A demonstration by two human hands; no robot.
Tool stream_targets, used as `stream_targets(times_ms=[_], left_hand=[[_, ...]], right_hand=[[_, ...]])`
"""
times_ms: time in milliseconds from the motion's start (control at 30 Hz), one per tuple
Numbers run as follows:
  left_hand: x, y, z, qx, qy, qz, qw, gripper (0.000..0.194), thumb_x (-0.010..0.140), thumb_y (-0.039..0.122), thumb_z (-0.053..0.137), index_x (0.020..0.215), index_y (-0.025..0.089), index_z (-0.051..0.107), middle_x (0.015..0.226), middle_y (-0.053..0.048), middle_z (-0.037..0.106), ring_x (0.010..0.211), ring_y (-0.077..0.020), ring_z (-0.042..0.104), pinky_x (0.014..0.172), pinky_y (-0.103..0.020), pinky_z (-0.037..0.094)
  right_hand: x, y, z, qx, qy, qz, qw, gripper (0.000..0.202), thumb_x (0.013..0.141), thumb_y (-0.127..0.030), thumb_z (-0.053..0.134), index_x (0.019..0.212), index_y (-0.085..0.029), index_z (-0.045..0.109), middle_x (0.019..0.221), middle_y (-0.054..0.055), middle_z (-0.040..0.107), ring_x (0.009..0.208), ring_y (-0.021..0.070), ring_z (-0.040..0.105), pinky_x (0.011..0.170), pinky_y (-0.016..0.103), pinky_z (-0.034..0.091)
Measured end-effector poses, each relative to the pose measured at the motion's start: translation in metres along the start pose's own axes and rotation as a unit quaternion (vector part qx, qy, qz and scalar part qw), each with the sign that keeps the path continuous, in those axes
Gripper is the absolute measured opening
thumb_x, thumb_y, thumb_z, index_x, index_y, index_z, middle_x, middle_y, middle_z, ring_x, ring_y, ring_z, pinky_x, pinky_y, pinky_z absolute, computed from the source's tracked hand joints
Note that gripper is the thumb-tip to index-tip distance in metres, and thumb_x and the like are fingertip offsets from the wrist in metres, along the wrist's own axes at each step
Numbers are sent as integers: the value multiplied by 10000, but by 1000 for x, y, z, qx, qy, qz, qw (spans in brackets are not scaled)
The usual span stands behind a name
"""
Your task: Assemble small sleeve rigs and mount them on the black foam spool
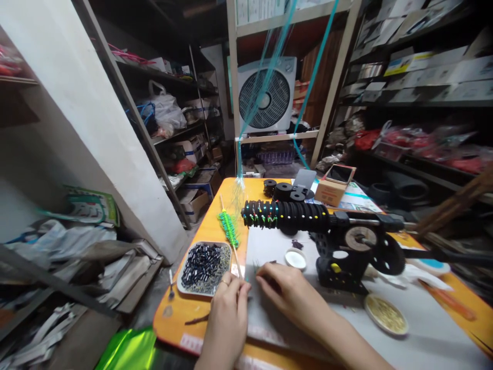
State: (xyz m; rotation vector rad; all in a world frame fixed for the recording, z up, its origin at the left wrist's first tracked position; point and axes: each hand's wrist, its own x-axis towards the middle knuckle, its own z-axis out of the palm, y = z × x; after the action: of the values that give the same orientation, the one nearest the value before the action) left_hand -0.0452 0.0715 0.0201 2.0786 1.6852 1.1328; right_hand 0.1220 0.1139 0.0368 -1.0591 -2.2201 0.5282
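Observation:
My left hand [230, 307] is closed, thumb and forefinger pinched together beside a tray [181, 285] of dark shiny tube-shaped pieces and small metal bits. What it pinches is too small to name. Across a small gap, my right hand [287, 288] has its fingers curled inward over the white work sheet; their tips are partly hidden, and so is anything in them. A thin stick [238, 263] runs down to my left fingers. Bright green and teal strands [228, 228] are bundled around its upper part.
A black stand holds a ridged cylinder [285, 216] with coloured beads. Around it are a white dish [296, 258], a dish of gold-coloured bits [386, 314], black spools [283, 191] and a small carton [334, 186]. Teal strands hang behind the orange table [177, 321]; a box fan [265, 95] stands beyond.

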Motion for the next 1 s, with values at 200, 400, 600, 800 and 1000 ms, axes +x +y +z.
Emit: stream_targets(times_ms=[200,400,600,800,1000], left_hand=[[4,-3,-4,-35,11,-9,999,257,947,162,451,1180,160,558,853,-74,698,796,-222,694,718,-342,562],[20,4,-13,-84,-109,92,986,526,909,51,428,1402,233,432,1166,-115,690,1052,-235,663,900,-386,539],[31,2,-14,-123,-124,121,977,316,883,12,446,973,212,674,876,-58,687,855,-204,661,760,-309,543],[15,-15,-30,-160,-59,137,976,215,930,137,478,941,202,683,775,-48,663,700,-168,644,647,-262,529],[6,-35,-44,-249,-40,58,966,183,929,283,546,888,251,721,787,-19,664,502,-109,609,440,-196,472]], right_hand=[[-1,-2,-3,10,10,-18,1000,138,942,-141,491,879,-186,605,794,41,673,722,173,636,659,273,464],[0,-9,-10,24,13,-60,998,134,959,-166,481,903,-184,602,812,48,679,728,168,637,667,269,482],[-4,-14,-15,28,32,-95,995,163,978,-202,470,1065,-208,607,834,43,689,761,170,654,701,268,520],[19,-1,-1,-21,48,-118,992,590,925,-47,379,1488,-204,298,1449,169,459,1335,255,443,1051,454,434],[72,8,9,-31,-33,-239,970,383,928,-57,445,1223,-242,603,1306,78,619,1325,214,454,1119,439,347]])
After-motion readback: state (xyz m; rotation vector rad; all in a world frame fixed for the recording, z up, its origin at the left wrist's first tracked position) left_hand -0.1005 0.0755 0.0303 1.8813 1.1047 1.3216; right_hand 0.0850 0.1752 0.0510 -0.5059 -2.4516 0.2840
